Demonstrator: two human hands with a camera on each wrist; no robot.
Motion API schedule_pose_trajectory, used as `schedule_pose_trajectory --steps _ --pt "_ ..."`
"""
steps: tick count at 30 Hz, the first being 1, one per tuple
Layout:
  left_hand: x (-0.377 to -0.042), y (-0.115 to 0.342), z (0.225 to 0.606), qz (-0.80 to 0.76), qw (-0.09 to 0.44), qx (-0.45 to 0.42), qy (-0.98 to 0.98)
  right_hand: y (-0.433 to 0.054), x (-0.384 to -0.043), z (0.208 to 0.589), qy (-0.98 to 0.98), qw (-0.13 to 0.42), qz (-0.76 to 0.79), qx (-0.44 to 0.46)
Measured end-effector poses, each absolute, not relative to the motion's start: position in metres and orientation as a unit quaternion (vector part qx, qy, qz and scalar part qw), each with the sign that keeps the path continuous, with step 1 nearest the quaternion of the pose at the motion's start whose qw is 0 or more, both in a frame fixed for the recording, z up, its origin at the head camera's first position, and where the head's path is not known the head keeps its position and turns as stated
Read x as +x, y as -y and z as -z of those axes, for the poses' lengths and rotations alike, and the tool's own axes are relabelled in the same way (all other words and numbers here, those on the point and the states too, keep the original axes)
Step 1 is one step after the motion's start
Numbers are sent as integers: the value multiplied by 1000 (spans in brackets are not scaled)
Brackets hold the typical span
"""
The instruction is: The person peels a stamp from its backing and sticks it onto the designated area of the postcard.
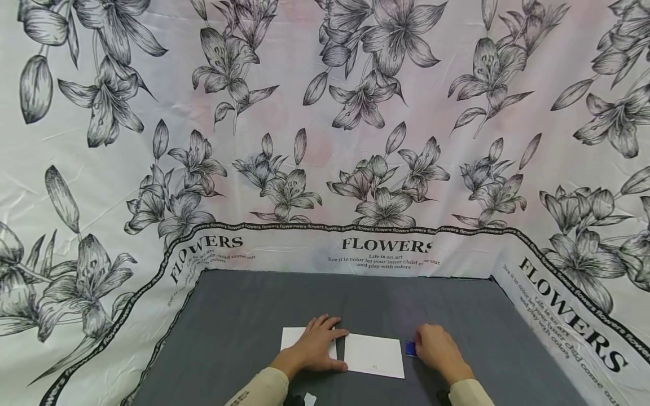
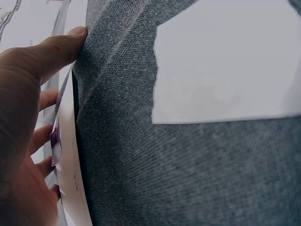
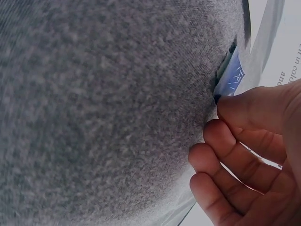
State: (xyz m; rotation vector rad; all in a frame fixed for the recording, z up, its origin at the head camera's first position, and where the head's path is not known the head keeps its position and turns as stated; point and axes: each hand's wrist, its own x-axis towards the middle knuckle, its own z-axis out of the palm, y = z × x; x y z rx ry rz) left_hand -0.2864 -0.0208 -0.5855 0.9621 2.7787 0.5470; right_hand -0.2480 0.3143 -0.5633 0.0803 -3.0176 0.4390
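Observation:
Two white cards lie side by side on the grey table. My left hand (image 1: pixel 317 344) rests with spread fingers across the left white card (image 1: pixel 291 336), its fingertips and thumb reaching the near side of the right white card (image 1: pixel 374 355). The right card has a tiny mark near its lower edge. To the right of it, my right hand (image 1: pixel 439 348) pinches a small flat blue packet (image 3: pixel 230 77) between thumb and forefinger, the other fingers curled under. In the head view the blue packet (image 1: pixel 410 348) sticks out left of the hand, low over the cloth.
A scrap of white paper (image 2: pixel 225 66) with a ragged edge lies at the front, near my left wrist. The grey cloth surface (image 1: pixel 284 296) is bordered at the back and sides by a white flower-printed curtain (image 1: pixel 299 248).

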Motion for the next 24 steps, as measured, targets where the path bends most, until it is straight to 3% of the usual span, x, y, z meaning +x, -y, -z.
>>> schedule_pose_trajectory --steps 24 --pt "-287 20 586 -180 71 322 -927 -319 -240 540 981 22 -189 36"
